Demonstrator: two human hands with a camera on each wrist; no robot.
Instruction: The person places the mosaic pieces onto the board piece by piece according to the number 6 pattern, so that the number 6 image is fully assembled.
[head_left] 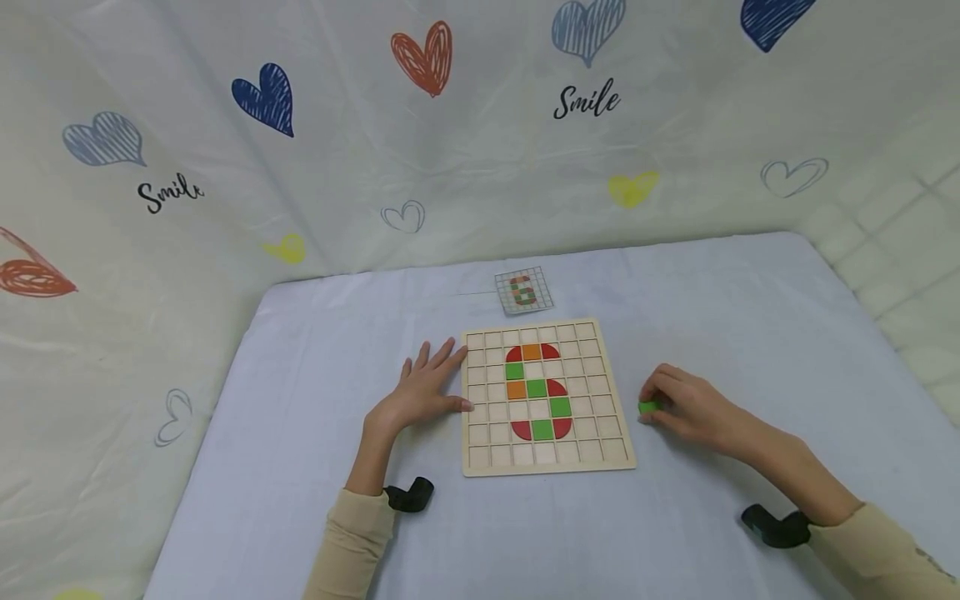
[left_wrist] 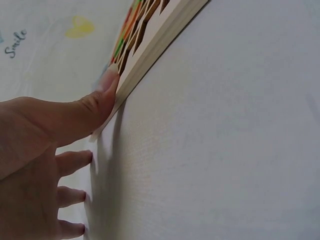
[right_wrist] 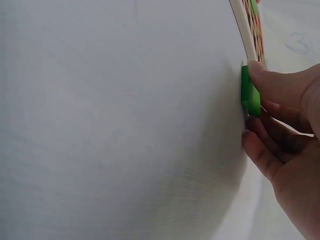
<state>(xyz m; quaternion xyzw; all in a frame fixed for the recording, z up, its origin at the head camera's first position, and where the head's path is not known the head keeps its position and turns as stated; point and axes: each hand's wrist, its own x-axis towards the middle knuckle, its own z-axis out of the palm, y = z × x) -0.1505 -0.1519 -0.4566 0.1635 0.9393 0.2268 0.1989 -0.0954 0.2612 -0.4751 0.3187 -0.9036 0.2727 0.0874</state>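
A square wooden grid board [head_left: 547,471] lies on the table, with red, orange and green tiles set in its cells in an S-like shape. My left hand [head_left: 420,396] lies at the board's left side, fingers spread, its thumb and index fingertip touching the edge. In the left wrist view the thumb [left_wrist: 87,117] rests against the board's rim. To the right of the board, my right hand [head_left: 693,408] pinches a green tile [head_left: 648,407] between thumb and fingers. The right wrist view shows this green tile [right_wrist: 252,95] at the tabletop.
Behind the board lies a small pattern card [head_left: 506,279] printed with a similar coloured shape on a grid. A white cloth [head_left: 300,500] covers the table. At the back hangs a sheet [head_left: 330,167] with hearts and "Smile" lettering.
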